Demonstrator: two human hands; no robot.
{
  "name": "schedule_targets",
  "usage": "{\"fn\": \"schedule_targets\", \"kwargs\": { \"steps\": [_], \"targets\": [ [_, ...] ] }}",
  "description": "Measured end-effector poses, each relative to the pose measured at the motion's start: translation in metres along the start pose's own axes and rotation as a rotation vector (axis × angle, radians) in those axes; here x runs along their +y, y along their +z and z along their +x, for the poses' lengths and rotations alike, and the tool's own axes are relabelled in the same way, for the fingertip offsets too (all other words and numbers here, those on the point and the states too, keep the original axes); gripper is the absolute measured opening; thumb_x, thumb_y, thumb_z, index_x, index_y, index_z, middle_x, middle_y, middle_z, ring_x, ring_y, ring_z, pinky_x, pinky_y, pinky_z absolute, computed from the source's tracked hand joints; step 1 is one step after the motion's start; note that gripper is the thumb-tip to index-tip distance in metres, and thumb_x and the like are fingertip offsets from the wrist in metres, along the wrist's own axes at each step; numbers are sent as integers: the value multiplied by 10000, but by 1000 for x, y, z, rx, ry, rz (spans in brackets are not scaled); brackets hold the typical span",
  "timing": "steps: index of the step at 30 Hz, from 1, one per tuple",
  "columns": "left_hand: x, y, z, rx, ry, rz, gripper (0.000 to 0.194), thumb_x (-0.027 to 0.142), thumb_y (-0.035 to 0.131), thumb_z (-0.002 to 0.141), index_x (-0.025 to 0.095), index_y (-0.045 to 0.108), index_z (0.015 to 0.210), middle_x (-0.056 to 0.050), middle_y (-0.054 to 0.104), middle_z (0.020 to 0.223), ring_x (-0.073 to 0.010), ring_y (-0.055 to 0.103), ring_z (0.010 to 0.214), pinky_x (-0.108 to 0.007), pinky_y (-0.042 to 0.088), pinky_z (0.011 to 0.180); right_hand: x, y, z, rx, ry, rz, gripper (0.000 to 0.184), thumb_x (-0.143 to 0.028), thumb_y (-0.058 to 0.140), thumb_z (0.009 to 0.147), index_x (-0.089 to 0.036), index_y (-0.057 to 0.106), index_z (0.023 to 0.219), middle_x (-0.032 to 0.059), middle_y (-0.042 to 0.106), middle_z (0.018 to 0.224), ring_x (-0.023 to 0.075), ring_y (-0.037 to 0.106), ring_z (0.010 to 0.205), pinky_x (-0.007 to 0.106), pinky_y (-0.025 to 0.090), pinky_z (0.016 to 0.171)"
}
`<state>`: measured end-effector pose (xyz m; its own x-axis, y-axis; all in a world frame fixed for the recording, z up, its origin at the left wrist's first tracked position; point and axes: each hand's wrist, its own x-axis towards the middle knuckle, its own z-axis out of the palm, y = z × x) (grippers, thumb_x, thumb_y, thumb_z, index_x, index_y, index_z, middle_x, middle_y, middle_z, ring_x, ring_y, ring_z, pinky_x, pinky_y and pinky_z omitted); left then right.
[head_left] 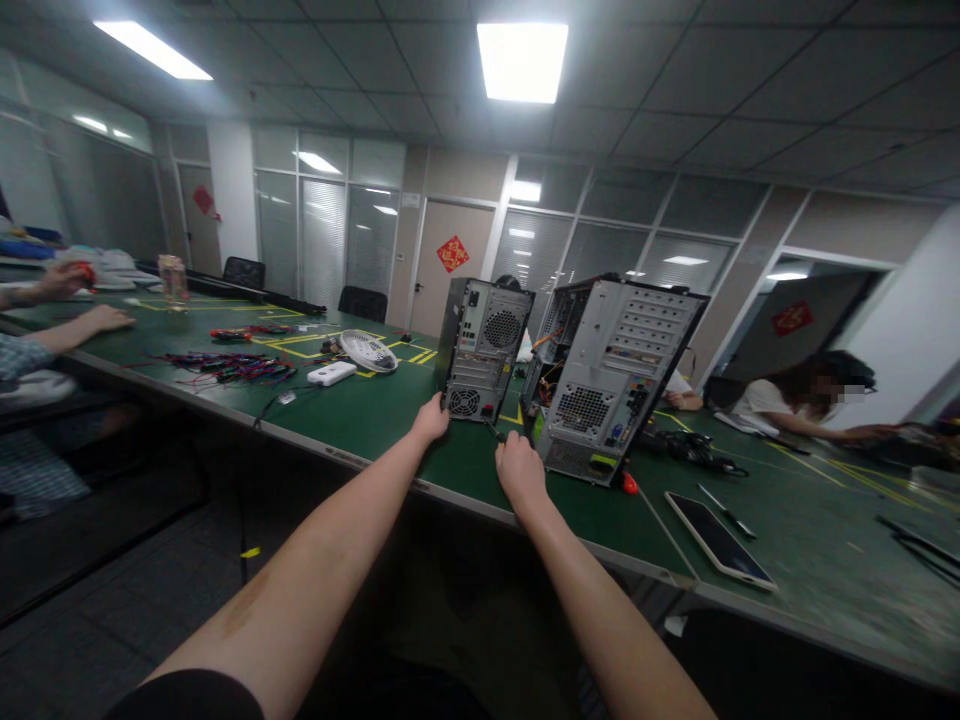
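Observation:
Two computer tower cases stand on a green table [390, 415], their backs toward me. My left hand [432, 420] rests against the lower rear corner of the smaller black case [484, 345]; its fingers are curled on the case's edge. My right hand [519, 470] is closed around a thin black cable [495, 432] that runs to the back of that case. The larger grey case [619, 375] stands just to the right of my right hand.
A tablet [718, 540] and a screwdriver [726, 510] lie near the table's front edge at right. A white fan [367, 351], a white power strip [331, 373] and coloured wires [225, 366] lie at left. Other people sit at the far left and far right.

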<state>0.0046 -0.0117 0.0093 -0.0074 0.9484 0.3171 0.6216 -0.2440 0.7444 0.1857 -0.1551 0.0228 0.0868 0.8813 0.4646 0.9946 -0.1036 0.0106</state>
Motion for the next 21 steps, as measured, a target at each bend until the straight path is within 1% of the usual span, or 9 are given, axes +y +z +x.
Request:
{"fn": "schedule_targets", "kwargs": {
  "steps": [6, 10, 14, 17, 21],
  "targets": [
    [2, -2, -2, -5, -3, -1, 574, 188, 545, 973, 132, 447, 1536, -167, 611, 1440, -262, 588, 1339, -335, 434, 1126, 0, -4, -1, -4, 23, -9, 218, -302, 411, 1061, -147, 558, 1100, 132, 656, 1033, 218, 726, 900, 270, 507, 721],
    [3, -3, -3, -6, 3, -10, 553, 177, 540, 975, 133, 468, 1522, -166, 617, 1433, -266, 593, 1334, -339, 433, 1131, -1, -7, -3, -6, 9, -10, 218, -268, 381, 1054, -162, 522, 1181, 135, 587, 1134, 201, 721, 885, 261, 495, 692],
    [3, -2, -3, -6, 8, -12, 551, 168, 532, 976, 133, 468, 1522, -164, 619, 1431, -266, 594, 1332, -339, 436, 1130, -2, -7, -4, 31, -3, -13, 244, -201, 462, 989, -167, 463, 1230, 148, 501, 1219, 192, 708, 853, 274, 489, 684],
    [3, -3, -3, -3, 3, -13, 565, 183, 552, 974, 134, 457, 1529, -170, 612, 1437, -269, 593, 1333, -342, 443, 1122, -2, -5, -4, 42, -6, -10, 264, -151, 488, 953, -165, 441, 1212, 145, 477, 1216, 189, 701, 851, 276, 486, 684],
    [4, -3, -3, -6, -2, -5, 553, 180, 554, 974, 137, 466, 1519, -167, 614, 1436, -264, 598, 1329, -337, 442, 1120, -1, -3, -3, 36, -29, -7, 204, -141, 471, 972, -166, 437, 1172, 124, 479, 1176, 181, 694, 868, 260, 481, 691]
  ]
}}
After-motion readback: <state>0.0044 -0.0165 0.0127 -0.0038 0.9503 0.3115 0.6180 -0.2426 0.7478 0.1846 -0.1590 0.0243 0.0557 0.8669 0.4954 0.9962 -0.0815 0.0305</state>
